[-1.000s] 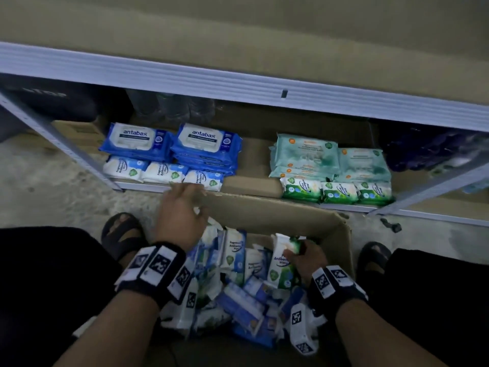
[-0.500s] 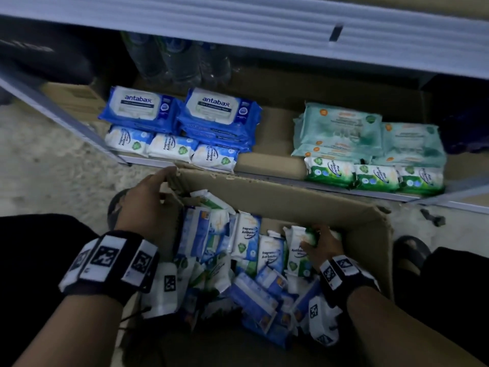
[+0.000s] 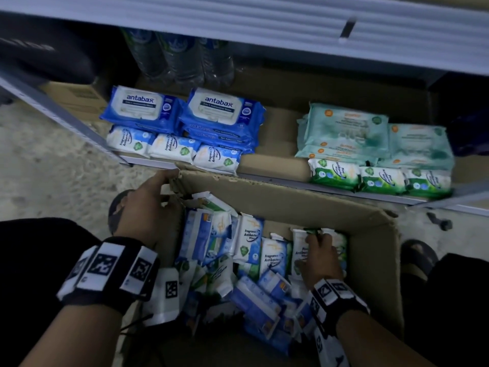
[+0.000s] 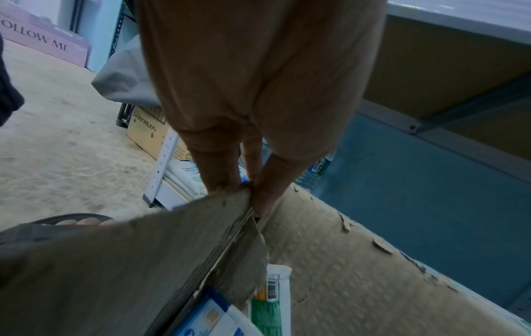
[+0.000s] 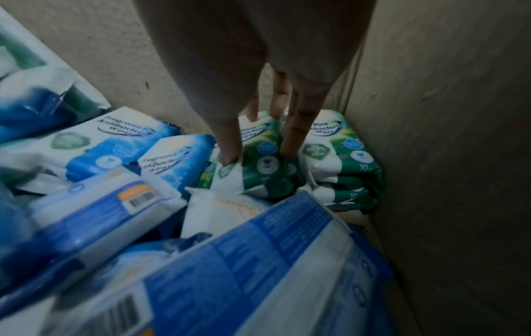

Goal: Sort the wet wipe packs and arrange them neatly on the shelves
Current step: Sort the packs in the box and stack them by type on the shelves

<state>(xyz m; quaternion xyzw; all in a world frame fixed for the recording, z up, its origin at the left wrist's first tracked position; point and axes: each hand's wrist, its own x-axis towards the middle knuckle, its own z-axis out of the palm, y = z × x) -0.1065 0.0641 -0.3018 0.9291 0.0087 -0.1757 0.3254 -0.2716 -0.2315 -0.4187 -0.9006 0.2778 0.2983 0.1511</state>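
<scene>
An open cardboard box [image 3: 291, 202] on the floor holds several mixed wet wipe packs, blue ones [image 3: 248, 239] and green pine ones [image 5: 344, 154]. My left hand [image 3: 169, 186] grips the box's far left corner [image 4: 229, 204], fingers outside and thumb inside. My right hand [image 3: 315, 237] reaches into the far right of the box and pinches a green pine pack [image 5: 264, 181] between thumb and fingers. On the low shelf lie big blue antabax packs [image 3: 219, 109] with small blue packs [image 3: 172, 148] in front, and teal packs [image 3: 344, 128] with small green packs [image 3: 381, 180] in front.
Water bottles [image 3: 180, 59] stand at the shelf's back and a brown carton [image 3: 76, 96] sits at its left end. A grey upper shelf beam [image 3: 264, 22] overhangs. A slanted metal upright [image 3: 53, 115] is on the left. My sandalled feet [image 3: 418, 258] flank the box.
My left hand moved from above the box to its far left corner and took hold of it. My right hand sank lower in the box, still on a green pack. The view tilted down.
</scene>
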